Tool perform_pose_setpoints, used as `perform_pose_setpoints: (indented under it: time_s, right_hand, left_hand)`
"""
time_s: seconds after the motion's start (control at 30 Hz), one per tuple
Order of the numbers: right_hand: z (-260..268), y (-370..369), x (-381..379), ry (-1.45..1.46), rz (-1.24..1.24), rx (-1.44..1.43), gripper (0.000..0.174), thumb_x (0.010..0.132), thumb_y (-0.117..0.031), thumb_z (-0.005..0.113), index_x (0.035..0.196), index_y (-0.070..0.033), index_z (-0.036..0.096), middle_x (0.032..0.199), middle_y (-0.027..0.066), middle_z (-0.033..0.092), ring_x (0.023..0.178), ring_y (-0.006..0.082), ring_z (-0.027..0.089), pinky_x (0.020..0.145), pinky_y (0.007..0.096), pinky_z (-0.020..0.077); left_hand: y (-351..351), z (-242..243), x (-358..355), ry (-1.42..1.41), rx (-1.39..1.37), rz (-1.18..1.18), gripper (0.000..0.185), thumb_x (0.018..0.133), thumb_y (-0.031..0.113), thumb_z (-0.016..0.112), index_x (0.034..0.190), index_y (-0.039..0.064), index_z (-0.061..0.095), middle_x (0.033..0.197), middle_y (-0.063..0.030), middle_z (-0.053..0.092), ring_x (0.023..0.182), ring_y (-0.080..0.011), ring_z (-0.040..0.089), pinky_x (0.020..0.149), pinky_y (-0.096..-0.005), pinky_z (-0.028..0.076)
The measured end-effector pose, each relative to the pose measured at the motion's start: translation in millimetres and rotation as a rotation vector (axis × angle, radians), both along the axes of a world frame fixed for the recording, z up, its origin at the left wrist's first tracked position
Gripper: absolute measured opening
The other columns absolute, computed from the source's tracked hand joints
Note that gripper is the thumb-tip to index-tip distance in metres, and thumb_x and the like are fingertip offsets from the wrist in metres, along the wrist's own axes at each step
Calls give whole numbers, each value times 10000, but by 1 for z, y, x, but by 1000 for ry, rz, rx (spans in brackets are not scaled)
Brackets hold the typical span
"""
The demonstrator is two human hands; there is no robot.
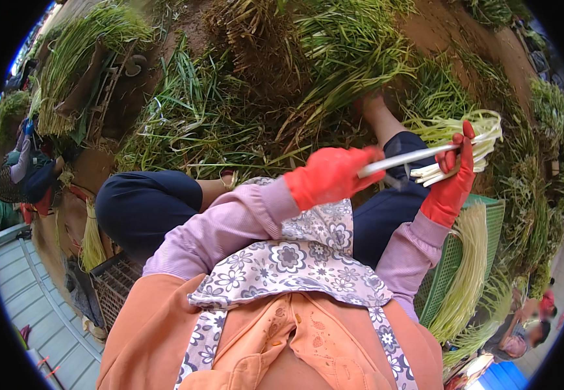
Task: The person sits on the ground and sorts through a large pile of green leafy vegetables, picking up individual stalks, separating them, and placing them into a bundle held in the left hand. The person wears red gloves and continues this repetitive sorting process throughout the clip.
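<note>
My left hand [335,176], in a red rubber glove, grips the lower end of a thick white stalk [411,158]. This stalk slants up to the right, and its far end meets my right hand. My right hand [455,168], gloved the same way, is closed around a small bunch of pale stalks [428,174]. Their white cut-looking ends face left, while the yellowish leaves [489,129] curl over beyond my fingers. Both hands are above my right leg, apart from each other. Blur around the left fingers hides their exact grip.
Heaped green leafy stalks [355,48] and a bundle with soil-covered roots [262,53] lie ahead. At right, long pale stalks [469,263] drape over a green plastic crate [494,219]. A brown crate [116,282] stands left. Other people [28,161] are at the far left and lower right.
</note>
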State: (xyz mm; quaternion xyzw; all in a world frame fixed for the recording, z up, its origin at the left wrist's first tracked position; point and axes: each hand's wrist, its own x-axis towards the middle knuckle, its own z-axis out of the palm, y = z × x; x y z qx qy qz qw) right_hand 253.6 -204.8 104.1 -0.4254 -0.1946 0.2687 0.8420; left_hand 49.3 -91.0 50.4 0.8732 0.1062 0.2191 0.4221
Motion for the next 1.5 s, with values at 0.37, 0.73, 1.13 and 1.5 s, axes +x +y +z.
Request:
perform_pose_setpoints:
  time_s: [0.37,0.73,1.13,1.5]
  right_hand:
    - [1,28,-28,-15,-96,-455,342,900,-386,582,825,-56,532,899,108,609,741,183,624,596,285,518]
    - [20,38,4,354,259,539,453,987,-108,367,1411,16,261,673,-7,398,450,69,367,451,240,351]
    - [5,39,-40,420,414,334,391,976,-156,410,1325,18,407,501,-35,361,446,95,421,404,218,356]
    - [-32,48,-62,166,251,111,275,973,-155,440,1203,-44,544,1026,96,652,509,37,435,406,173,312]
  left_hand:
    - [23,-11,50,235,-135,-129,253,868,229,564,1046,50,561,738,-160,622,659,-347,609,582,-419,488]
    - [190,-214,71,880,-56,426,384,806,405,602,955,53,644,1009,-203,632,930,-377,596,792,-439,490]
    - [121,-16,-18,87,-850,508,313,943,333,527,997,56,662,650,3,609,499,-57,473,487,-227,398]
    - [51,10,-84,152,-1203,392,290,909,231,602,1144,63,627,860,-22,679,699,-40,618,568,-172,476]
